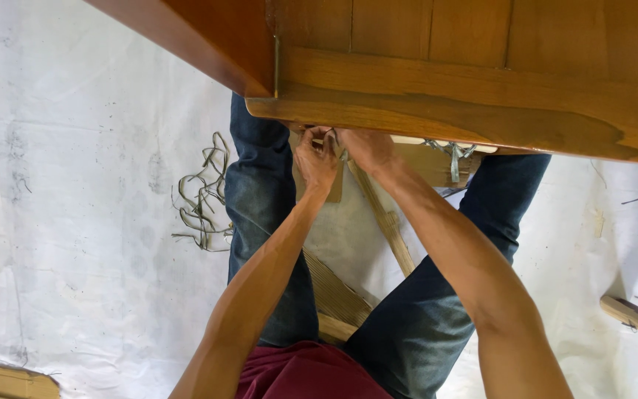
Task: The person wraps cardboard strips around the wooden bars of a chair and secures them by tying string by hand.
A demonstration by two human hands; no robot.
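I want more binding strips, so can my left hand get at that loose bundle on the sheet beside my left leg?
Probably yes. The bundle of strips lies open on the white sheet, just outside the left leg, nothing covering it. The left hand is busy under the wooden frame, though.

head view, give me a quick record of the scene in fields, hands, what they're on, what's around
left hand: fingers curled, pinching a thin grey strip at the lower edge of the wooden furniture frame
right hand: beside the left, fingertips tucked under the same edge
grey strip: mostly hidden by the fingers
legs: blue jeans, spread either side of the work
floor: white sheet
left of the leg: loose bundle of grey strips
between the legs: wooden slats
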